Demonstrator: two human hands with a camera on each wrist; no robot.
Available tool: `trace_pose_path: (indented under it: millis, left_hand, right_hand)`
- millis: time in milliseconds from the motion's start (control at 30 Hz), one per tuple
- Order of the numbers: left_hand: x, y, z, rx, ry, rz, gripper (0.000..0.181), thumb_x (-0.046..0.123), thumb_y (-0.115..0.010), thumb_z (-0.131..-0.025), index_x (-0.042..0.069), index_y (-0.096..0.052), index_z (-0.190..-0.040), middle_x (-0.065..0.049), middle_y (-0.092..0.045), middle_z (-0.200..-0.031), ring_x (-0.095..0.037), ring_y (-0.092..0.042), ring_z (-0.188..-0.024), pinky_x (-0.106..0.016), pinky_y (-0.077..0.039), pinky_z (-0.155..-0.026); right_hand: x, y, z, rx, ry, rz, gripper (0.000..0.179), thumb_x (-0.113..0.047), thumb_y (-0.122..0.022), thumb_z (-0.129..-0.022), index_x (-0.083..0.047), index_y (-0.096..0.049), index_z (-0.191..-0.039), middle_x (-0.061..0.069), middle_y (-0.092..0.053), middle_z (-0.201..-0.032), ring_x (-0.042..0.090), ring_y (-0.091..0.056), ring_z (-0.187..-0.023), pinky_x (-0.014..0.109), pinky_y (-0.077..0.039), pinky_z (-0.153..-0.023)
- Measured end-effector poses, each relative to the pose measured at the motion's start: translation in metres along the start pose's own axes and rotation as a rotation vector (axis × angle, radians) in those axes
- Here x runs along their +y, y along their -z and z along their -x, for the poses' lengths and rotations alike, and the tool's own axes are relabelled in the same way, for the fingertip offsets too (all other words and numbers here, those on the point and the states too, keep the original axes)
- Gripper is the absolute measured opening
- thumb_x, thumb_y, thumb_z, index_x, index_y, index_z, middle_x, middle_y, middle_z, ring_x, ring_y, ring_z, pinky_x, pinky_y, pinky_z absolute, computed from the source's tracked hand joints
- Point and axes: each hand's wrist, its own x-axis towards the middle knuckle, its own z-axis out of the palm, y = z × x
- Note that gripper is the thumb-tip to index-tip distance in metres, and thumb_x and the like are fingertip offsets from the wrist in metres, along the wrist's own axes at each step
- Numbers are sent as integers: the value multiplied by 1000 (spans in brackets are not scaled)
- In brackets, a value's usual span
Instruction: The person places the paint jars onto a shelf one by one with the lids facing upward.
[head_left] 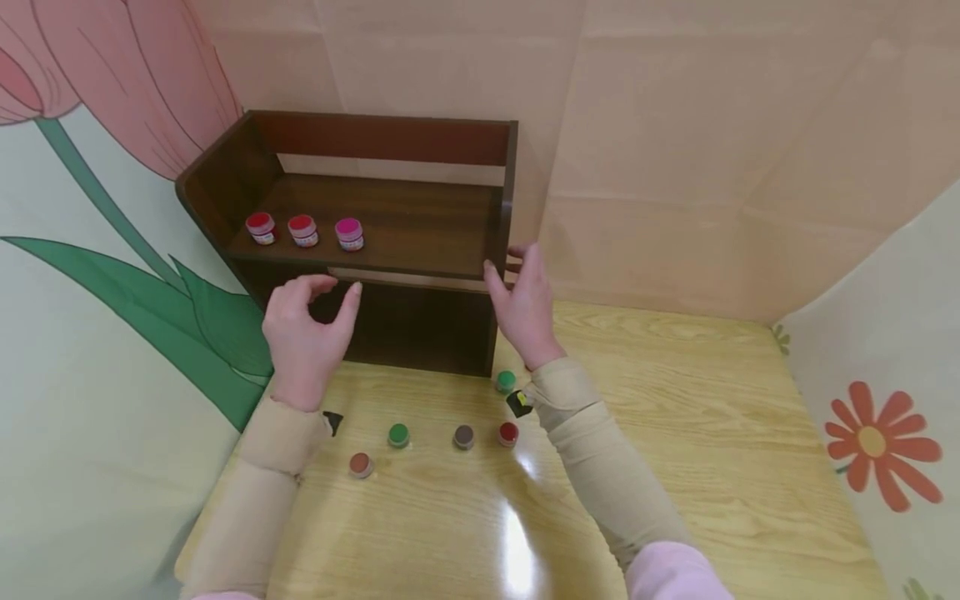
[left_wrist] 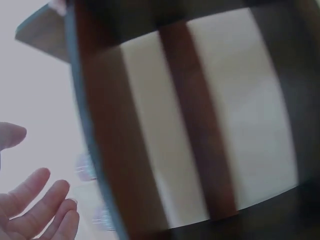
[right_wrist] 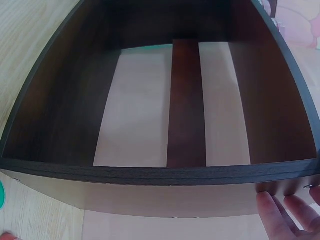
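Note:
A dark brown two-tier shelf (head_left: 420,325) stands against the back wall. My right hand (head_left: 525,304) is at its right side panel; the right wrist view shows extended fingers (right_wrist: 272,212) touching the outer face. In front of the shelf's left part, my left hand (head_left: 307,342) hovers with thumb and fingers apart and nothing between them. On the upper board sit a red-lidded jar (head_left: 262,227), another red-lidded jar (head_left: 303,231) and a pink-lidded jar (head_left: 349,234), all near the front left. The left wrist view is blurred.
Several small lidded jars stand on the wooden table: brown (head_left: 361,465), green (head_left: 398,435), grey-brown (head_left: 464,437), red (head_left: 508,433), and a second green one (head_left: 506,382) by the shelf's right front corner. Flower-printed cloth (head_left: 847,333) hangs at both sides.

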Motion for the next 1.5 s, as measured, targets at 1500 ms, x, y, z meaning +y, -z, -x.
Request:
trace_pose_path:
  millis: [1500]
  left_hand:
    - [-70,-43,155,-1192,44,-15,38,14,-91,-73,9,-70,-105,1,-64,-94,-14,-58,-82,-36,-52,-76]
  right_hand:
    - [1,0,-2,15,1,-10,41,-26,-65,-100,1,-48,-126,17,-55,-127,32,-63,-107,38,-58,-82]
